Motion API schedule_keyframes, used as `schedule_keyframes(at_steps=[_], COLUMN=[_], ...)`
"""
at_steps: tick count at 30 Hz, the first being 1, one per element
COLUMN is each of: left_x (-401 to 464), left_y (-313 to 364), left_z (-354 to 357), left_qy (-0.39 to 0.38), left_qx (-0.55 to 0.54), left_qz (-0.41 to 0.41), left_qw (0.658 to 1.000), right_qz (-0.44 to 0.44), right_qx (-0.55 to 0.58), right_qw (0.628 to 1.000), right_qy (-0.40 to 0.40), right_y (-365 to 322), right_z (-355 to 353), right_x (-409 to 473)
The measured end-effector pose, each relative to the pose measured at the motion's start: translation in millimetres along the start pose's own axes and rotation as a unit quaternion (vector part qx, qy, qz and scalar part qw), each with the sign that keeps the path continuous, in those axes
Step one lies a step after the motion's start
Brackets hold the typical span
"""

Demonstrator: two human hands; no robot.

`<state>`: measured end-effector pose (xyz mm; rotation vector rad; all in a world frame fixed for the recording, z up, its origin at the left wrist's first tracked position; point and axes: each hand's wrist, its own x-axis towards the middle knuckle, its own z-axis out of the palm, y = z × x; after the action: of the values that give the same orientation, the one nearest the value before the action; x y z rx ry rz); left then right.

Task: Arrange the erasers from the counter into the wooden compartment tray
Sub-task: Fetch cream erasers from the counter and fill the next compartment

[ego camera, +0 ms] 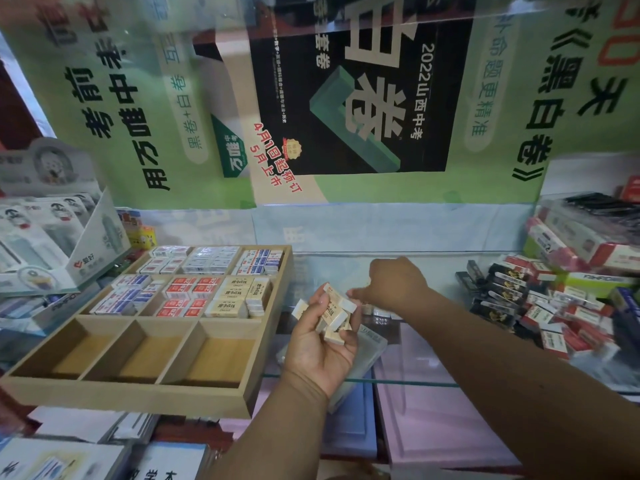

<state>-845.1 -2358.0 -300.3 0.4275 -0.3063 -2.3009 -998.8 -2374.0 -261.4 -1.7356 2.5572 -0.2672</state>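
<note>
Fingers of left hand curled round a bundle of cream erasers, held palm-up above glass worktop, just right of wooden compartment tray. Right hand reaching across beyond the left, back of hand upward, fingers curled downward toward a few small white erasers lying on the glass; whether pinching one, cannot tell. Tray seated at left of worktop, three rows of three compartments: far row and middle row filled with boxed erasers, cream boxed erasers in middle-right compartment, red-and-white boxed erasers in middle-centre; near row of three compartments bare wood. Loose pile of black and red-and-white packets heaped at right of worktop, well apart from tray. Green poster upright behind.
</note>
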Motion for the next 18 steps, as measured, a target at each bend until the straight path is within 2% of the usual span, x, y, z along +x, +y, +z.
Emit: schedule_keyframes(at_steps=[3,7,10,15,18], left_x=[1.4,-1.7,-6.2,-11.0,-15.5], left_y=[1.0,0.2,-2.6,-1.6,1.0], left_z=[0.1,1.2,3.4,12.7,19.0], left_qy=[-0.019,-0.003,0.01,0.013,0.011], left_qx=[-0.007,0.0,0.011,0.001,-0.01], left_qz=[-0.006,-0.008,-0.014,-0.017,-0.021], left_qw=[1.0,1.0,1.0,1.0,1.0], right_qz=[-0.062,-0.114,-0.122,-0.067,-0.094], right_qx=[-0.022,-0.023,0.004,0.154,0.096], right_qw=[0.998,0.993,0.992,0.986,0.991], right_qy=[0.014,-0.002,-0.019,0.012,-0.019], right_y=[-10.4,-15.6,-15.0,-7.7,-9.7], right_z=[4.8,9.6,15.6,9.8,7.6], right_x=[-1.4,2.5,8.2,11.8,5.0])
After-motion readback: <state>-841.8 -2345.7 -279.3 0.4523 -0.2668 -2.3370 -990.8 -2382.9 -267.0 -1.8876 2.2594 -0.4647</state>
